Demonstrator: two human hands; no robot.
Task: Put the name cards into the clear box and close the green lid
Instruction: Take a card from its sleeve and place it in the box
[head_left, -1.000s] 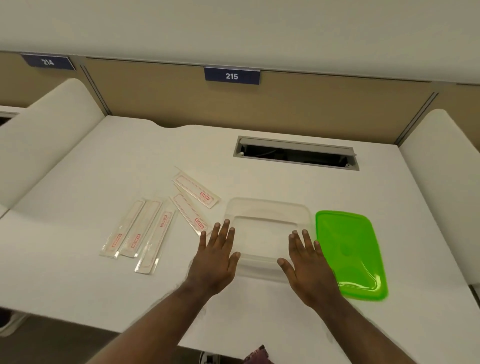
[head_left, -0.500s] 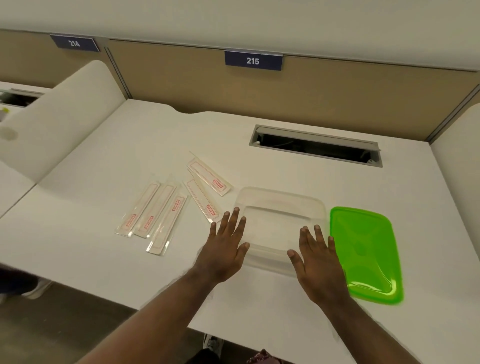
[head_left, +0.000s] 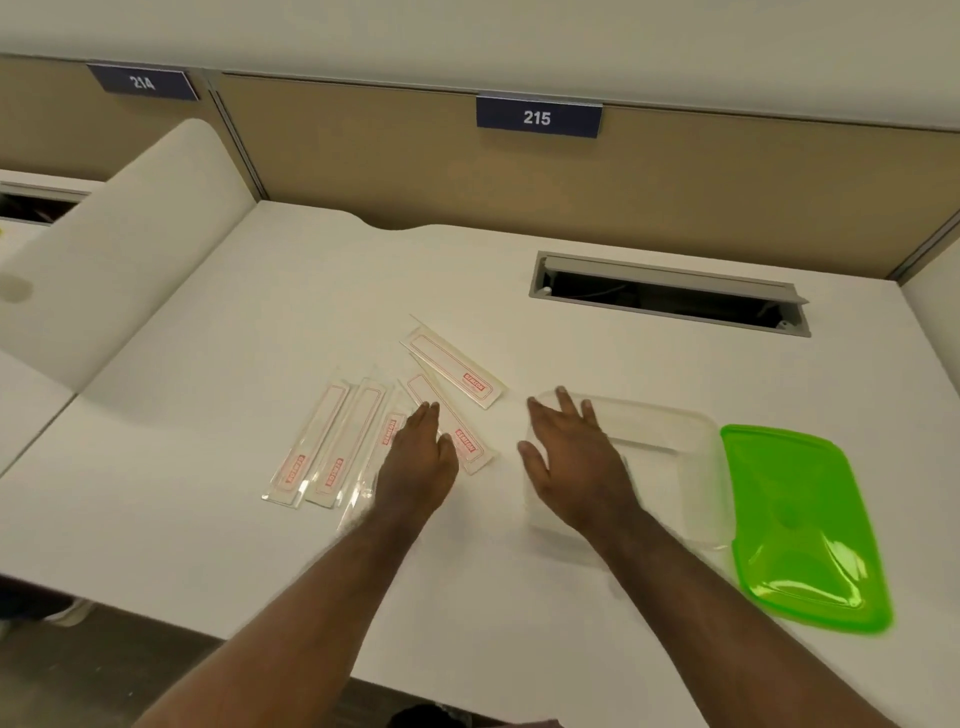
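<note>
Several name cards (head_left: 332, 441) in clear sleeves with red print lie spread on the white desk, two of them angled at the back (head_left: 453, 371). My left hand (head_left: 420, 457) hovers flat over the right part of the spread, fingers together, holding nothing. The clear box (head_left: 670, 431) stands open to the right of the cards. My right hand (head_left: 571, 457) is spread over the box's left edge, empty. The green lid (head_left: 795, 519) lies flat on the desk, right of the box and touching it.
The white desk (head_left: 208, 415) has a grey cable slot (head_left: 670, 293) behind the box. A tan partition with the signs 214 and 215 (head_left: 538, 117) closes the back. White rounded dividers stand at the left (head_left: 130, 234) and far right. The desk's near edge runs under my forearms.
Both hands have moved left: the left hand from beside the box to over the cards, the right hand from the box's right part to its left edge. The camera view shifted left.
</note>
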